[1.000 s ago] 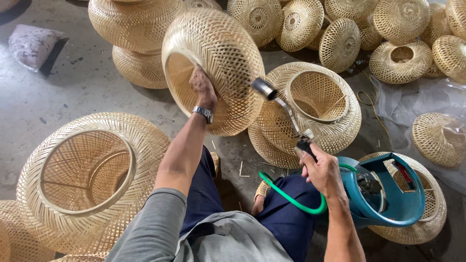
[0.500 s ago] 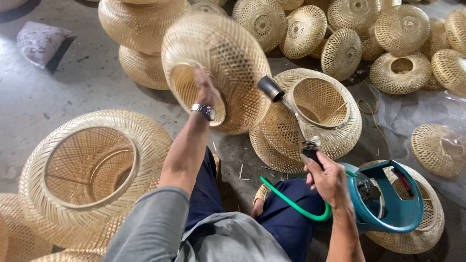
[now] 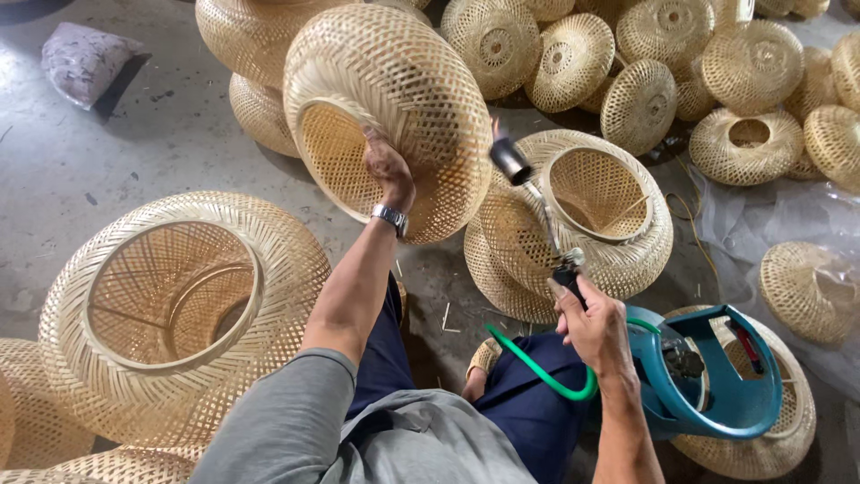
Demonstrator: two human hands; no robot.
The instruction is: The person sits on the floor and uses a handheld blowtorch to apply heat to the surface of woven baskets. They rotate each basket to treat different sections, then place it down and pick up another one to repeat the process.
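Observation:
My left hand [image 3: 388, 168], with a wristwatch on the wrist, grips the inner rim of a round woven bamboo lampshade [image 3: 403, 99] and holds it up, opening towards me. My right hand [image 3: 591, 327] is closed on the handle of a gas torch [image 3: 536, 200], whose metal nozzle points up beside the lampshade's right side. A green hose [image 3: 537, 372] runs from the torch handle down to a blue gas canister [image 3: 717, 385] at my right knee.
A large woven lampshade [image 3: 170, 314] lies at my left. Another lampshade [image 3: 582, 215] lies behind the torch, and several smaller ones [image 3: 645, 54] are heaped at the back right. A patterned cushion [image 3: 85, 58] lies on the concrete floor [image 3: 107, 161] at the far left.
My left hand has lifted and turned the lampshade a little. The torch has risen slightly and its nozzle now sits closer to the lampshade's right side.

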